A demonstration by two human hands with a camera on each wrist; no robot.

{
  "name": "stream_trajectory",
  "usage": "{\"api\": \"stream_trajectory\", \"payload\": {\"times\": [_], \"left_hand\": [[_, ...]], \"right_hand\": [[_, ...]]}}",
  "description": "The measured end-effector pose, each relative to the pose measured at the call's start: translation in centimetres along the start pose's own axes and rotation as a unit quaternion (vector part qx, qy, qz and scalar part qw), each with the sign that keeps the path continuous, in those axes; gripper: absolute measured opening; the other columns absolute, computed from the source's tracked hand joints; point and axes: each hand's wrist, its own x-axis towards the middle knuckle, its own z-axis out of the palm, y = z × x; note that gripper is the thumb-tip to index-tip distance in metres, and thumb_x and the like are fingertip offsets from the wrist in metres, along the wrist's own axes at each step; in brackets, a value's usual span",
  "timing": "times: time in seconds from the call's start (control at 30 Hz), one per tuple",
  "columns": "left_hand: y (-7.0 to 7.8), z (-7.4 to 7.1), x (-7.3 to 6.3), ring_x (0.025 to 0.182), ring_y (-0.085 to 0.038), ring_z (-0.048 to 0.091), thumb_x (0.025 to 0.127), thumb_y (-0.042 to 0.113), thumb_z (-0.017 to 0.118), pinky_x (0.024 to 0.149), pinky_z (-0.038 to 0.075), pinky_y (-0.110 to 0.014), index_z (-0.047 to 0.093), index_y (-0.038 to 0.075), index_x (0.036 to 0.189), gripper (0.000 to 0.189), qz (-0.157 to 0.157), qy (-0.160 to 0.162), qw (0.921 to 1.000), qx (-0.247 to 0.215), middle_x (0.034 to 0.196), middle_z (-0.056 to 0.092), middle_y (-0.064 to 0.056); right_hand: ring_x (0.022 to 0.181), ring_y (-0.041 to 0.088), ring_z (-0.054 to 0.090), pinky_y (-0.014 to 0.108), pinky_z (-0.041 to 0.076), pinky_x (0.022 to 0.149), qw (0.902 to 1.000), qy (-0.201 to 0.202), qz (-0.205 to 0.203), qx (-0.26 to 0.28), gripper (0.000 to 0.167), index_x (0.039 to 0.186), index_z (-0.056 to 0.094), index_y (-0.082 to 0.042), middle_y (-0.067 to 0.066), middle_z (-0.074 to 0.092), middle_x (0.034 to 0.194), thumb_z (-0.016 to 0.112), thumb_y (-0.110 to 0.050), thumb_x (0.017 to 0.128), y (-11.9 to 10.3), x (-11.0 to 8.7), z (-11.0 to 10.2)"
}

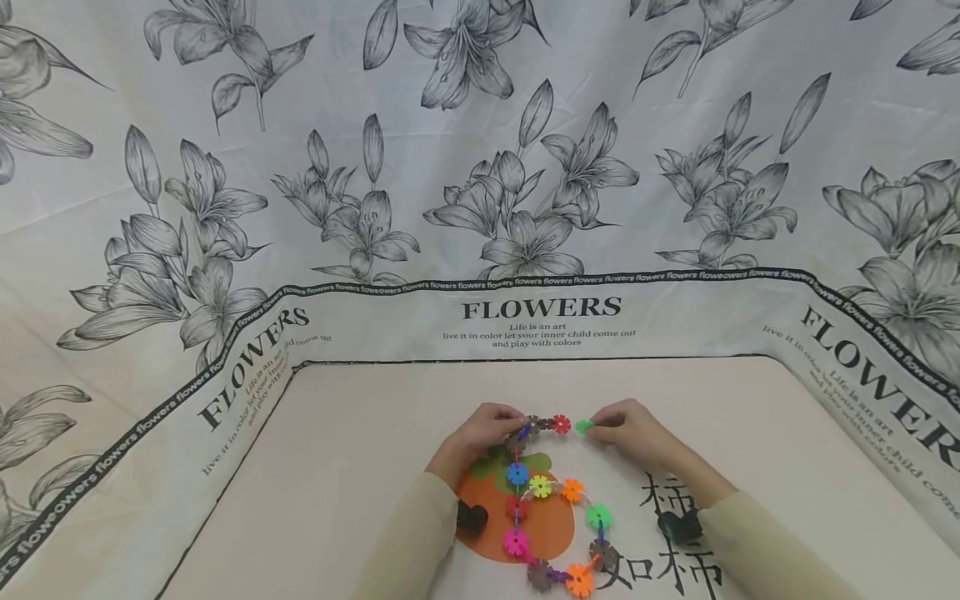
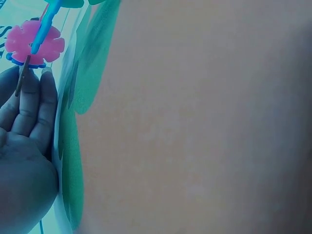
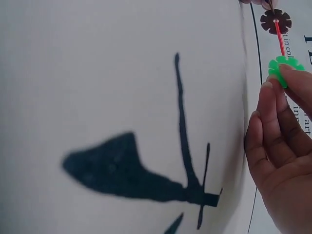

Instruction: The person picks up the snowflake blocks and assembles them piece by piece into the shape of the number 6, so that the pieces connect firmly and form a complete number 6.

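Observation:
A chain of flower-shaped interlocking discs in many colours forms a loop over the orange persimmon picture, with one strand running up to the hands. My left hand grips this strand near its upper end, by the grey and blue discs. Just right of those fingers, a red disc ends the strand. Between thumb and fingers, my right hand pinches a loose green disc, beside the red one. From the right wrist, the green disc overlaps the edge-on red disc. The left wrist view shows a pink-looking disc above the fingertips.
The table covering is pale, with a printed orange persimmon and black characters. Lower discs of the chain, such as an orange one, lie near the front. A flower-printed cloth encloses the back and sides.

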Motion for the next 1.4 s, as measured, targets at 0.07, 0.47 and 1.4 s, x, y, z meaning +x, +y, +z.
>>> {"api": "stream_trajectory", "payload": {"times": [0.07, 0.47, 1.4], "left_hand": [[0.1, 0.0, 0.0, 0.083, -0.016, 0.056, 0.099, 0.026, 0.069, 0.072, 0.045, -0.028, 0.079, 0.008, 0.103, 0.021, 0.003, -0.002, 1.0, -0.001, 0.091, 0.072, -0.001], [0.3, 0.0, -0.2, 0.081, -0.015, 0.056, 0.099, 0.024, 0.07, 0.071, 0.044, -0.028, 0.078, 0.008, 0.101, 0.018, -0.014, -0.008, 0.9998, -0.015, 0.091, 0.073, -0.001], [0.4, 0.7, -0.1, 0.082, -0.014, 0.057, 0.098, 0.02, 0.071, 0.074, 0.046, -0.029, 0.079, 0.007, 0.098, 0.016, 0.015, 0.018, 0.9985, 0.05, 0.093, 0.072, -0.001]], "right_hand": [[0.08, 0.017, 0.062, 0.029, 0.051, 0.073, 1.0, 0.001, -0.003, -0.008, 0.014, 0.102, 0.079, -0.01, 0.001, 0.072, 0.084, 0.074, -0.021, 0.093, -0.1, 0.2, 0.1], [0.079, 0.018, 0.062, 0.031, 0.052, 0.071, 0.9999, 0.001, -0.007, -0.01, 0.009, 0.098, 0.08, -0.012, 0.0, 0.072, 0.086, 0.077, -0.016, 0.09, -0.6, 0.8, 0.7], [0.077, 0.019, 0.062, 0.024, 0.05, 0.067, 0.9938, -0.062, -0.085, 0.036, 0.008, 0.094, 0.081, -0.008, 0.005, 0.077, 0.091, 0.077, -0.014, 0.091, 0.9, 1.3, 0.1]]}}
